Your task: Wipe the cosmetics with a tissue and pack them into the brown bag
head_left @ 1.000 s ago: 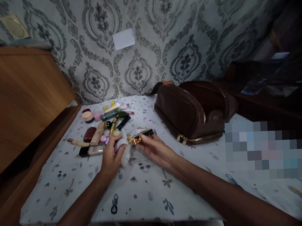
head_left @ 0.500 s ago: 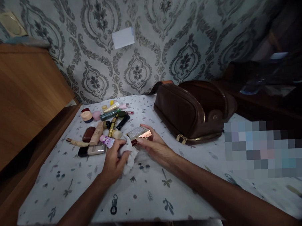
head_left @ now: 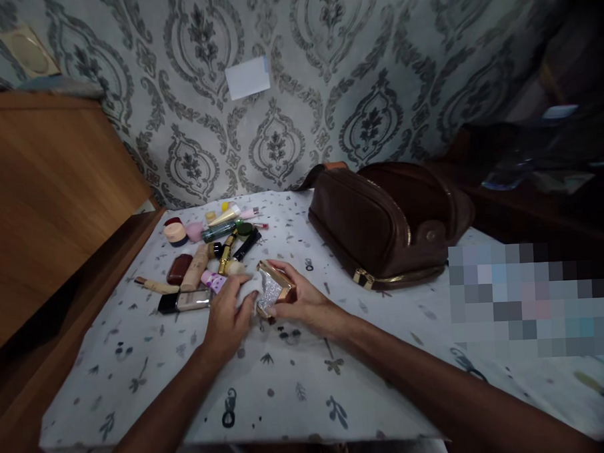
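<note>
My right hand (head_left: 309, 301) grips a small gold makeup case with a glittery silver face (head_left: 271, 289), fingers and thumb on opposite edges. A crumpled white wipe (head_left: 251, 290) is pinched in my left hand (head_left: 226, 318) and lies against the case's left side. Just beyond my left hand are a purple-and-white tube (head_left: 213, 280), a beige bottle (head_left: 194, 268) and a black-capped glass foundation bottle (head_left: 188, 300). Farther back lie a gold tube (head_left: 227, 253), a black tube (head_left: 247, 245) and a green bottle (head_left: 218, 231).
A brown leather bag (head_left: 354, 217) with its top open stands at the back right. The patterned tablecloth (head_left: 269, 395) runs under everything. A wooden cabinet (head_left: 50, 197) borders the left side, the papered wall (head_left: 321, 105) the back. A blurred-out patch covers the right.
The case has been tilted and turned in my right hand, so its glittery face slants toward my left hand. The wipe has moved up against it.
</note>
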{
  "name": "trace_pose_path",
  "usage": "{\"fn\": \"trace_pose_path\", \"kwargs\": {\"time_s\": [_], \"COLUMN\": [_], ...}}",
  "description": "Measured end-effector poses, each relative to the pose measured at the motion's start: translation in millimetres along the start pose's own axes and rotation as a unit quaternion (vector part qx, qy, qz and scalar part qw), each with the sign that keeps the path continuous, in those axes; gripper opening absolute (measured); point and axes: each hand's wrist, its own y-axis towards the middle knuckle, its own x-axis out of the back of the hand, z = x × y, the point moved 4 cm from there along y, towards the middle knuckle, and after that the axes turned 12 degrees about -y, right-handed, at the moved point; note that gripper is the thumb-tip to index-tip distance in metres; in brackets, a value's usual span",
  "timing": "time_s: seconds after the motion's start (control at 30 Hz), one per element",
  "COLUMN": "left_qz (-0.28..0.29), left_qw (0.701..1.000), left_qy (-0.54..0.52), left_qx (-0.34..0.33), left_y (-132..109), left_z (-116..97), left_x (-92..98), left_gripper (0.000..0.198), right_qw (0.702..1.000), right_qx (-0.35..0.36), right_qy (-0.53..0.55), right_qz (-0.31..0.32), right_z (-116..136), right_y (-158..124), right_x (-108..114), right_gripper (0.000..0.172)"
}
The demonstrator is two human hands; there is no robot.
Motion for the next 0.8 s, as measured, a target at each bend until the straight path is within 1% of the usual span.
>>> {"fn": "trace_pose_path", "kwargs": {"time_s": [0.07, 0.17, 0.23, 0.27, 0.33, 0.47, 0.53, 0.63, 0.73, 0.8], "left_qz": [0.021, 0.061, 0.062, 0.055, 0.032, 0.002, 0.004, 0.015, 0.024, 0.026], "left_qw": [0.998, 0.987, 0.981, 0.98, 0.981, 0.991, 0.995, 0.997, 0.996, 0.996], "left_qy": [0.011, 0.032, 0.061, 0.078, 0.105, 0.109, 0.091, 0.079, 0.074, 0.061], "left_qx": [-0.056, -0.145, -0.176, -0.177, -0.157, -0.078, -0.034, 0.021, 0.051, 0.061], "left_y": [-1.3, -4.5, -5.7, -5.5, -3.9, 0.8, 2.5, 3.3, 3.4, 3.5], "left_z": [-6.2, -16.8, -20.3, -20.4, -17.8, -8.2, -2.9, 4.2, 8.6, 9.8], "left_x": [-1.4, -4.7, -5.8, -6.0, -5.3, -2.4, -1.5, -1.4, -2.2, -2.8], "left_gripper": [0.023, 0.037, 0.042, 0.042, 0.041, 0.036, 0.034, 0.028, 0.026, 0.026], "right_qw": [1.0, 0.999, 0.997, 0.995, 0.993, 0.993, 0.994, 0.998, 0.998, 0.997], "right_qx": [0.009, 0.014, 0.016, 0.017, 0.021, 0.034, 0.029, 0.016, 0.012, -0.004], "right_qy": [0.001, -0.011, -0.035, -0.046, -0.059, -0.052, -0.043, -0.013, 0.045, 0.08], "right_qz": [0.008, 0.041, 0.071, 0.083, 0.099, 0.099, 0.091, 0.061, 0.029, 0.008], "right_z": [-1.8, -3.9, -4.3, -3.9, -2.2, 1.2, 0.8, 0.6, 3.7, 4.9], "right_y": [0.2, -1.0, -2.6, -3.4, -4.6, -4.2, -3.4, -2.7, -2.5, -2.7], "right_x": [0.2, -1.3, -3.8, -5.1, -7.4, -8.4, -7.3, -4.6, -2.3, -0.9], "right_gripper": [0.083, 0.078, 0.07, 0.066, 0.063, 0.063, 0.069, 0.075, 0.074, 0.076]}}
